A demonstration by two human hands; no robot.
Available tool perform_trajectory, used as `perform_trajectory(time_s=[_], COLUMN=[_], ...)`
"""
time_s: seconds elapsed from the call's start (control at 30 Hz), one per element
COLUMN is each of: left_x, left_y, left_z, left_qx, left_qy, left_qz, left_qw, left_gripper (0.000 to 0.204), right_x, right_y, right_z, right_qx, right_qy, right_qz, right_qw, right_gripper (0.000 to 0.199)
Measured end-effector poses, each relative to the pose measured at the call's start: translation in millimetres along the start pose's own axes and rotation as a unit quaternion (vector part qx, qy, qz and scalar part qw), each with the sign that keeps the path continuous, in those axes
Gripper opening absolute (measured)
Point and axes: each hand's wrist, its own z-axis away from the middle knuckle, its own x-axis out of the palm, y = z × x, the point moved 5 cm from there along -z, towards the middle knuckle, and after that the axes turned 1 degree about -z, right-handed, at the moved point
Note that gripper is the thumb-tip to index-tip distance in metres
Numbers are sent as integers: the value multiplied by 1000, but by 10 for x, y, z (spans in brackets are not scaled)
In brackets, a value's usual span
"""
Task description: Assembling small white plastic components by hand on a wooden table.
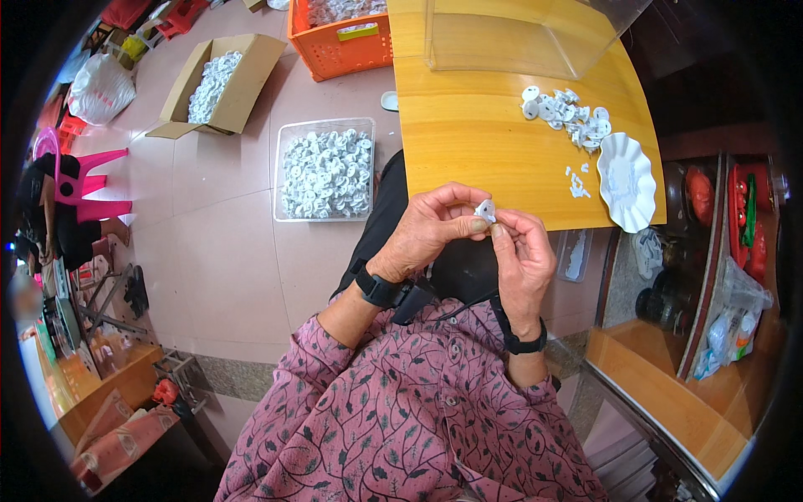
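Note:
Between both hands, above the table's near edge, is a small white plastic part [485, 209] with a dark spot. My left hand [427, 230] pinches it between thumb and fingers. My right hand [527, 251] is closed too, its thumb and fingertips pressed together right beside the part; whatever they hold is hidden. Farther off on the yellow table [468, 142] lies a heap of round white plastic parts [585, 125]. Nearer are scattered tiny white pieces [577, 186], next to a white wavy-rimmed dish [642, 163] with more tiny pieces in it.
A clear box [502, 58] stands at the table's far end. On the floor to the left are a clear bin [278, 176] full of white parts, a cardboard box [258, 79] and an orange crate [347, 57]. Shelves [703, 268] stand right. A pink chair [84, 176] and another person are far left.

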Motion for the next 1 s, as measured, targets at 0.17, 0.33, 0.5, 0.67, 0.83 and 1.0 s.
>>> perform_trajectory(time_s=[0.17,0.33,0.5,0.67,0.83,1.0], left_x=[-1,-8,-5,-28,-7,-9], left_y=[10,4,17,-6,25,33], left_z=[7,0,-1,-7,-3,4], left_qx=[-2,-1,11,16,25,28], left_qy=[4,9,9,13,10,8], left_qz=[5,-17,-31,-55,-87,-100], left_qw=[1000,1000,999,998,996,995], left_gripper=[33,33,31,30,29,29], right_x=[-14,9,61,75,85,92], right_y=[-38,-197,-237,-222,-223,-242], right_z=[-37,-82,-87,-79,-71,-65], right_qx=[-24,-59,-119,-124,-138,-126], right_qy=[-12,-23,-40,-44,-43,-56], right_qz=[39,117,185,188,196,171], right_qw=[999,991,975,973,970,976], right_gripper=[9,8,12,13,12,10])
